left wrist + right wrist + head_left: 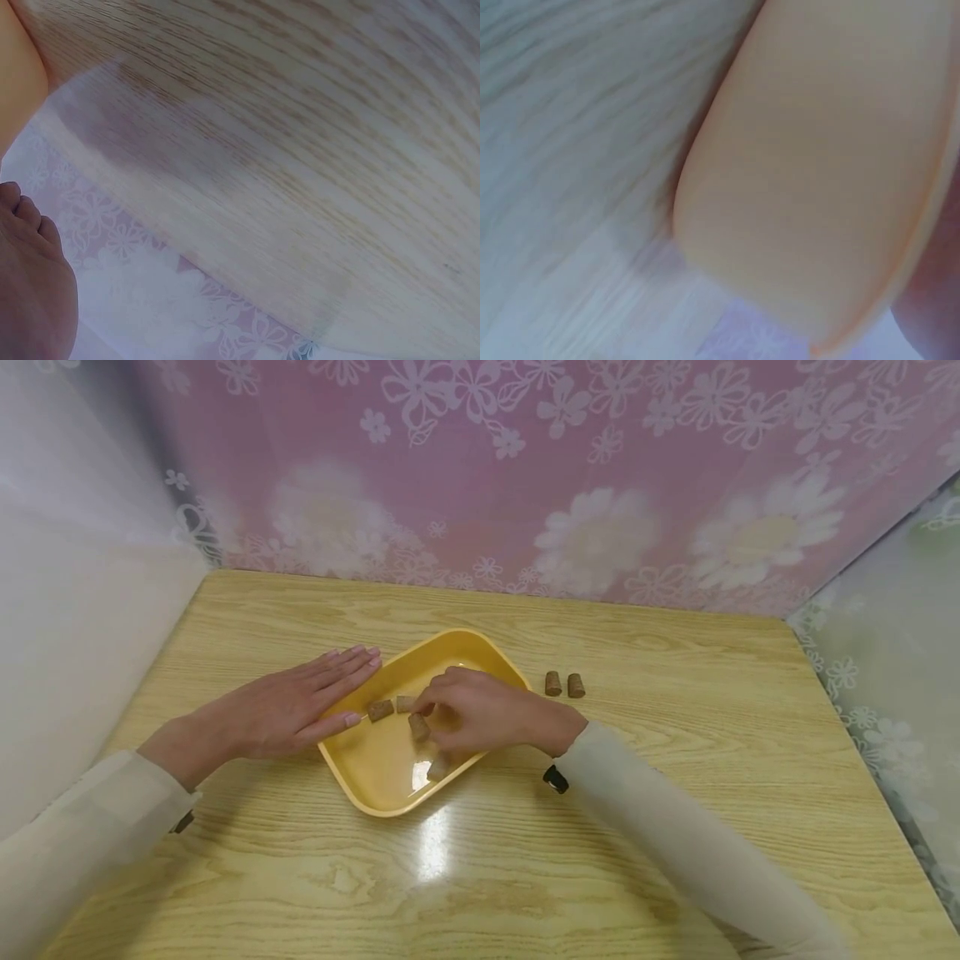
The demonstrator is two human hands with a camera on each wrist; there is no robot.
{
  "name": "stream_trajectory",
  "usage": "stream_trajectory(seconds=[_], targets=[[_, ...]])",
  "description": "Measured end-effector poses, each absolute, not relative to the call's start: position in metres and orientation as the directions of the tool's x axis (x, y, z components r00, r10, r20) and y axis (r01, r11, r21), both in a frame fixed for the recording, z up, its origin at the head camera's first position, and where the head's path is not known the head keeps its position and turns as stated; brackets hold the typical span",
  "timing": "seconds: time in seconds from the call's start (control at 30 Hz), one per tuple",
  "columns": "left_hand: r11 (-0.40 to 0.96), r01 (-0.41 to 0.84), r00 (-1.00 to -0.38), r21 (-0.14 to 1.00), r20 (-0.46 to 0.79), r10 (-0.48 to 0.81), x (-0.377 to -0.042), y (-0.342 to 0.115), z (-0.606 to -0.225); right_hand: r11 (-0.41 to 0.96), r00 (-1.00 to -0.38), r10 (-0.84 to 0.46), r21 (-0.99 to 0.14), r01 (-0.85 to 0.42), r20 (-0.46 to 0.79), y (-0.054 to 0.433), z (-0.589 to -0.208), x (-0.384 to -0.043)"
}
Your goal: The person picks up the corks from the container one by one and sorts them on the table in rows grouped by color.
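One cork [418,727] sits pinched in the right hand [480,710].

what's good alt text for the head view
A person's right hand appears to pinch a cork inside a yellow tray on a wooden table, left hand open at its edge. Other corks lie inside; two more sit outside, at right.

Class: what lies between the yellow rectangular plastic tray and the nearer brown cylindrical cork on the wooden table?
Between tray and cork, only bare table shows, in the head view.
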State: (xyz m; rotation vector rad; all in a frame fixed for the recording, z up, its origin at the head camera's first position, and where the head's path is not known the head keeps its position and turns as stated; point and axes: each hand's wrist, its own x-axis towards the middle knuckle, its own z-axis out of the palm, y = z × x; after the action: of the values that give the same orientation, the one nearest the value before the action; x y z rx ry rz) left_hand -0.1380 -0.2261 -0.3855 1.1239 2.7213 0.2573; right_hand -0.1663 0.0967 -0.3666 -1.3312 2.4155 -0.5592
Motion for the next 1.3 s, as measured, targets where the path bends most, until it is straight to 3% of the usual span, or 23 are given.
stream_trajectory(seconds=[0.4,0.73,1.3], targets=[[0.686,0.688,-0.684,0.236,-0.107,0.722,-0.140,-0.226,-0.385,0.526,-0.595,-0.802,-0.538,-0.659,-0.055,0.149,-0.349,-0.173],[0.683,0.693,-0.683,0.233,-0.093,0.725,-0.139,-0.225,-0.385,0.564,-0.673,-0.739,-0.517,-0.644,0.033,0.198,-0.341,-0.175],[0.697,0.679,-0.700,0.233,-0.082,0.709,-0.137,-0.225,-0.388,0.687,-0.787,-0.615,-0.465,-0.558,0.037,0.261,-0.342,-0.181]])
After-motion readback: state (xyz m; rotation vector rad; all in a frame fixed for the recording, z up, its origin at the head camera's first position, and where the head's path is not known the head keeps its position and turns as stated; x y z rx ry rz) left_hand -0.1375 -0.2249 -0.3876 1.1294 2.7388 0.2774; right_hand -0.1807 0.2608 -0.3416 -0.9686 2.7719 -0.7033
